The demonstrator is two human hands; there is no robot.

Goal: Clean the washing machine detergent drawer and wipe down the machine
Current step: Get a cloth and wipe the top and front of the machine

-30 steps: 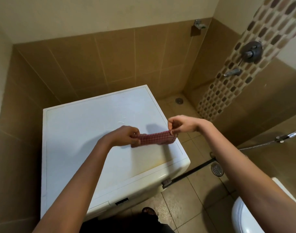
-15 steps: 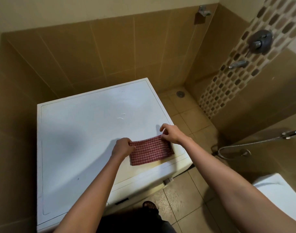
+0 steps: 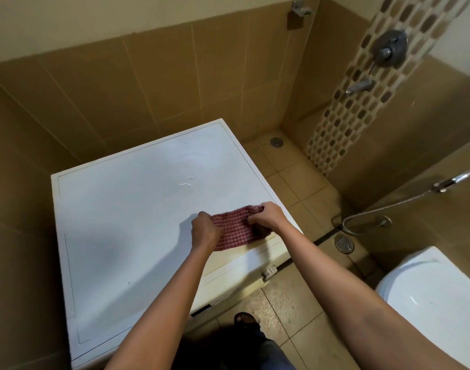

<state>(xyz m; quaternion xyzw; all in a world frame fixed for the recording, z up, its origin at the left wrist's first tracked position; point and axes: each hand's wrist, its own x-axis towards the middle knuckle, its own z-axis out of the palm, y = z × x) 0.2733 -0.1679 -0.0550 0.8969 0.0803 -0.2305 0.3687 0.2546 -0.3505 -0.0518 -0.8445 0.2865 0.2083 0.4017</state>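
A white washing machine (image 3: 116, 225) stands against the tiled wall, seen from above. A red-and-white checked cloth (image 3: 235, 231) lies folded on its top near the right front corner. My left hand (image 3: 203, 231) grips the cloth's left edge with curled fingers. My right hand (image 3: 267, 216) pinches the cloth's far right part and covers it there. The detergent drawer is not visible from this angle.
A white toilet (image 3: 439, 303) sits at the lower right. A hand-spray hose (image 3: 388, 206) hangs on the right wall above a floor drain (image 3: 344, 243). Shower taps (image 3: 388, 49) are mounted on the mosaic strip. My sandalled foot (image 3: 246, 320) stands at the machine's front.
The cloth, held stretched in the air between both hands, has been lowered onto the machine top. My right hand has moved inward over the cloth, closer to my left hand.
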